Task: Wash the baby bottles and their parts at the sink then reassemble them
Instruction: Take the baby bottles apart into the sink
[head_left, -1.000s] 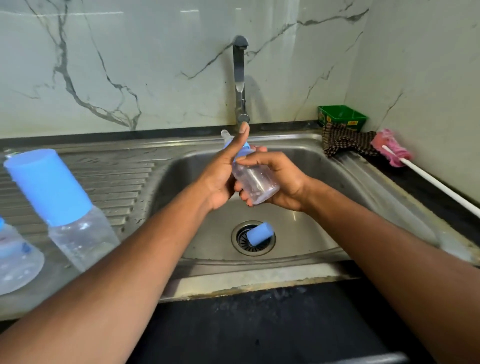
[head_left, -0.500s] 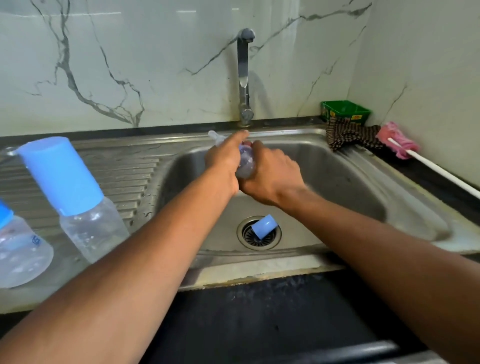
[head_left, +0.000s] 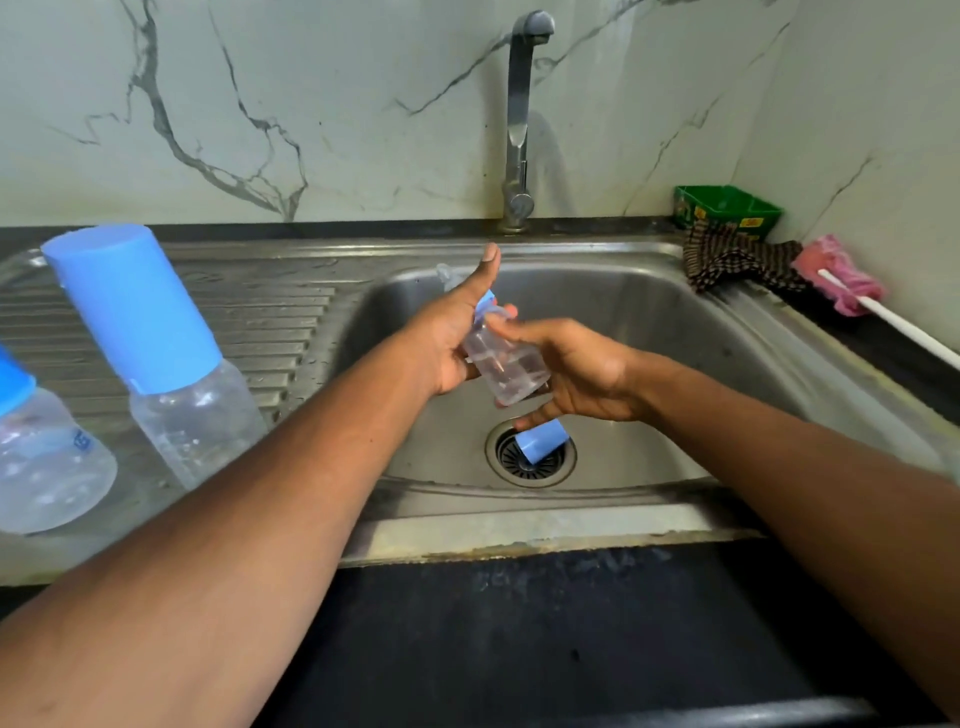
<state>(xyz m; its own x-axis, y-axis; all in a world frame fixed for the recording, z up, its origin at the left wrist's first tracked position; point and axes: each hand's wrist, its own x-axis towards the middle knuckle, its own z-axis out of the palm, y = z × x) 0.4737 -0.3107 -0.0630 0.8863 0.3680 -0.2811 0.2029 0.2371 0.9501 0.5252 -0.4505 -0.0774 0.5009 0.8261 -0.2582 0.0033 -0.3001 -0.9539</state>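
Over the sink basin I hold a small clear baby bottle with a blue collar and clear teat. My right hand grips its body from the right. My left hand lies against its neck and collar with the thumb sticking up, and the teat tip shows behind it. A blue cap lies on the drain strainer. On the drainboard to the left stand a tall capped bottle and a rounder bottle.
The tap rises behind the basin, with no water seen running. At the back right are a green box, a dark checked cloth and a pink bottle brush with a white handle. A dark counter edge runs along the front.
Half a second ago both hands were closed round the bottle up near the tap. Now the bottle is lower and tilted, its clear body in view, and my left thumb is raised.
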